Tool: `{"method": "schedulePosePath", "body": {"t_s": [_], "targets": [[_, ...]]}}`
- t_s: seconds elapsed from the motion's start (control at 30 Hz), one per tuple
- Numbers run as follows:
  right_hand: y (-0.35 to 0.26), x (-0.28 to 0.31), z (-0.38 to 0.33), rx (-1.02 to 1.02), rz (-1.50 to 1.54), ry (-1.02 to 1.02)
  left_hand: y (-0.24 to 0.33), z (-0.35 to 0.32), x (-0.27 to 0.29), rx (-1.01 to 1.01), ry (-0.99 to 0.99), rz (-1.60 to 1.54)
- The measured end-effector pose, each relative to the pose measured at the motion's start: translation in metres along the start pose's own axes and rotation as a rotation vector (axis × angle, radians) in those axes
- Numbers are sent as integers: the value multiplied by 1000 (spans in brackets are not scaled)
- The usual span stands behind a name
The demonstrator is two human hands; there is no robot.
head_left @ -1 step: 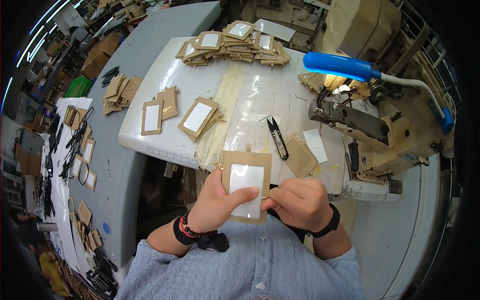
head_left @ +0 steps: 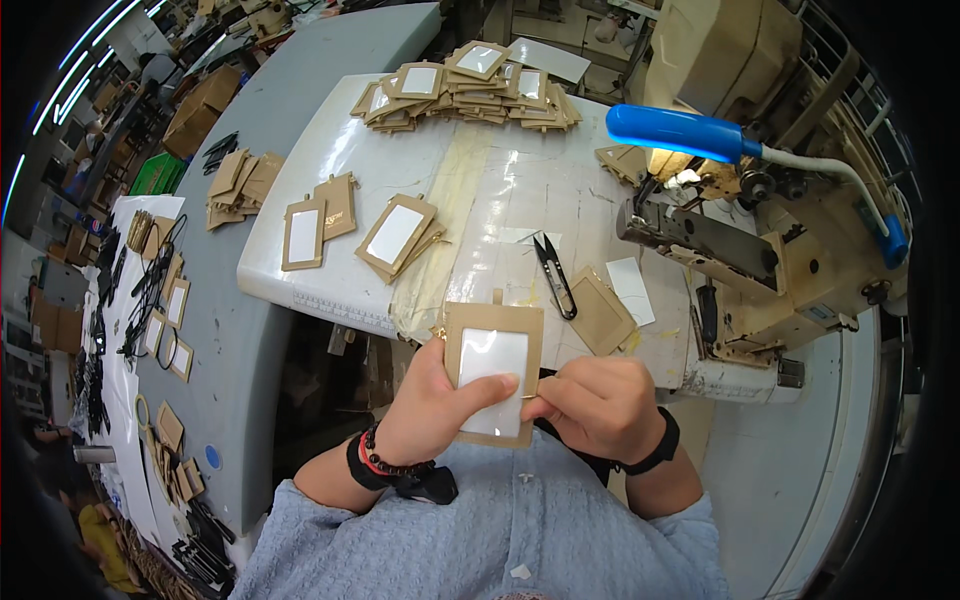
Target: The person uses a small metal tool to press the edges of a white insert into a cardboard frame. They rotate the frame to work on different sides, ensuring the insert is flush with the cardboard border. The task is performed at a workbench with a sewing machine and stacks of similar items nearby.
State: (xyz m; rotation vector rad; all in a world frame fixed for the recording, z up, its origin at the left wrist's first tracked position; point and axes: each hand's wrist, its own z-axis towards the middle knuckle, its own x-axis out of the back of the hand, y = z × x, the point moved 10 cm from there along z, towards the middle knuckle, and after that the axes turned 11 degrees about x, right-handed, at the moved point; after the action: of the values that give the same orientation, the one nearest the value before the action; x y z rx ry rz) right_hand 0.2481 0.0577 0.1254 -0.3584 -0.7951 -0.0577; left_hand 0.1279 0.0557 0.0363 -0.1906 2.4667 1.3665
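Note:
Above my lap, my left hand (head_left: 425, 410) grips a tan card holder (head_left: 535, 345) with a clear window, its thumb lying across the window. The holder is upright with a short tab at its top, and a bit of gold-coloured metal shows at its left edge. My right hand (head_left: 605, 405) is closed in a pinch against the holder's right edge. A thin gold-coloured bit shows at those fingertips, too small to name. Black thread snips (head_left: 555, 278) lie on the table beyond, beside another tan holder (head_left: 600, 310) and a white card (head_left: 630, 290).
A sewing machine (head_left: 800, 275) with a blue-shaded lamp (head_left: 675, 132) stands at the right. Many tan holders form a heap (head_left: 470, 90) at the table's back. Further holders (head_left: 397, 235) lie to the left, and a grey side table (head_left: 240, 330) carries stacked holders and black cords.

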Motion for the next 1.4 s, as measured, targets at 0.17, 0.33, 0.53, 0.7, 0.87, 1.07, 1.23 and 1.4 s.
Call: {"method": "schedulePosePath", "body": {"t_s": [0.17, 0.33, 0.53, 0.7, 0.87, 1.07, 1.23, 1.4], "targets": [[-4, 2, 1, 45, -8, 19, -1, -1, -4, 26, -14, -76], [-8, 3, 2, 74, -32, 16, -3, 1, -3, 10, -14, -70], [5, -1, -3, -93, -169, 13, -4, 10, 2, -25, -41, -58], [3, 3, -3, -139, -175, -14, -6, 10, 5, -18, -16, -66], [-1, 2, -1, -129, -180, -50, 2, 6, 4, -87, 23, -113], [-2, 1, 0, -126, -189, -50, 3, 4, 9, -107, 55, -51], [2, -2, -1, -160, -111, -48, 8, 0, 11, -149, 106, 17], [15, -9, -7, -295, 189, -23, 11, -2, 12, -185, 111, 102]]}}
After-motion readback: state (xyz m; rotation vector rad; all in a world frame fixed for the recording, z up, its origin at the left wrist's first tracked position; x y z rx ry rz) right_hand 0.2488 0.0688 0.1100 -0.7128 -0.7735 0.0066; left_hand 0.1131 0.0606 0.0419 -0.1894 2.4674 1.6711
